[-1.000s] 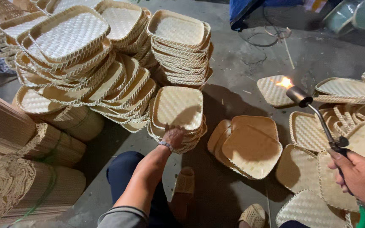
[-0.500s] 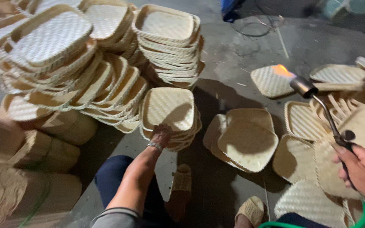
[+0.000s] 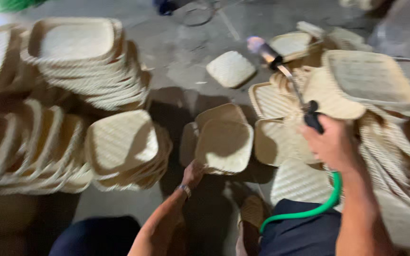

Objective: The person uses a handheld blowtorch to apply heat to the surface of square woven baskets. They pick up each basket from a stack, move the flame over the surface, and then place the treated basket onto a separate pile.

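My right hand grips the black handle of a gas torch with a long metal neck; a green hose runs from it past my knee. The torch head points up and left over a single woven bamboo tray on the floor. My left hand touches the near edge of an upturned woven tray lying on a second one in front of me. Whether its fingers grip the edge is blurred.
Tall stacks of woven trays stand at the back left, a low stack just left of my left hand, more leaning rows at far left. Loose trays pile up on the right. My sandalled foot rests on the concrete floor.
My left hand left the low stack and moved right to the upturned tray. The view swung right. The torch head now points further left and its flame looks fainter.
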